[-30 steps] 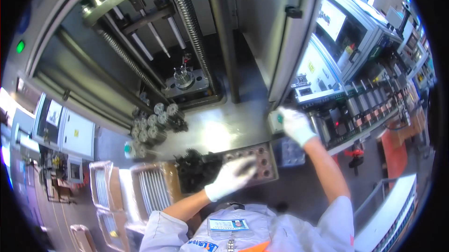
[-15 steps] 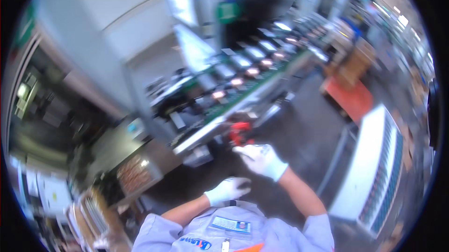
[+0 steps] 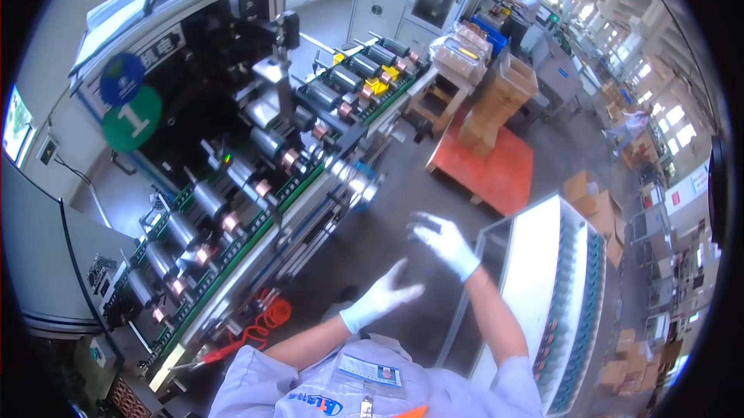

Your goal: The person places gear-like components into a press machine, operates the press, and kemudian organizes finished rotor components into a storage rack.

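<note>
My left hand (image 3: 381, 296), in a white glove, is held in front of my body with thumb and fingers apart and nothing in it. Farther forward and to the right, my right hand (image 3: 443, 243), gloved too, also has its fingers spread and holds nothing. Both hands hover over the floor, touching nothing. Ahead and to the left, motor rotors (image 3: 208, 199) with copper-coloured ends lie side by side along a green-edged conveyor (image 3: 283, 205). A white rack (image 3: 535, 263) lined with teal holders stands just right of my right forearm.
A red coiled air hose (image 3: 267, 319) hangs beside the conveyor's near end. Behind the conveyor is a machine with a round green sign (image 3: 132, 119). An orange-red pallet (image 3: 488, 166) carries cardboard boxes (image 3: 496, 108). Another person (image 3: 525, 11) stands farther off.
My view has turned to the right, bringing the pallet and rack nearer the middle. The red hose has shifted to the lower left of the view. Both hands' fingers are now spread.
</note>
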A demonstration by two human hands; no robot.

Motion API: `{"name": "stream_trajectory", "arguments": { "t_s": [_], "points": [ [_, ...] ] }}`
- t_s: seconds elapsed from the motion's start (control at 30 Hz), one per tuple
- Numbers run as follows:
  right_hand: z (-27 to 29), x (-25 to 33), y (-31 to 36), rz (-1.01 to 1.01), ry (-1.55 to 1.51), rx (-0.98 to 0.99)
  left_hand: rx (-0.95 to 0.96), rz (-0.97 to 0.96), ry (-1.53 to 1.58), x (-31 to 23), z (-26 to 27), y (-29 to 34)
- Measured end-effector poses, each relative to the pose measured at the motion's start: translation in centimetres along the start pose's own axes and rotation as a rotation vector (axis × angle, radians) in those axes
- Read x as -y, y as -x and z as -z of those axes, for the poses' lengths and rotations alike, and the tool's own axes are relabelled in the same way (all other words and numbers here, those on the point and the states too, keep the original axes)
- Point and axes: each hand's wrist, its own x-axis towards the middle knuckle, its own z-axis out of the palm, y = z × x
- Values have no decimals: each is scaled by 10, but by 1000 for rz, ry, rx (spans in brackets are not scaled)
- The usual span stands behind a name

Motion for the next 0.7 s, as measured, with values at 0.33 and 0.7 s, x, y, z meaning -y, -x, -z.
{"name": "stream_trajectory", "arguments": {
  "t_s": [0.33, 0.7],
  "points": [
    [206, 92, -339, 38, -226, 56, -438, -242, 182, -109, 25, -214],
    [279, 116, -657, -220, 164, 568, -1694, -82, -398, -269, 179, -371]
  ]
}}
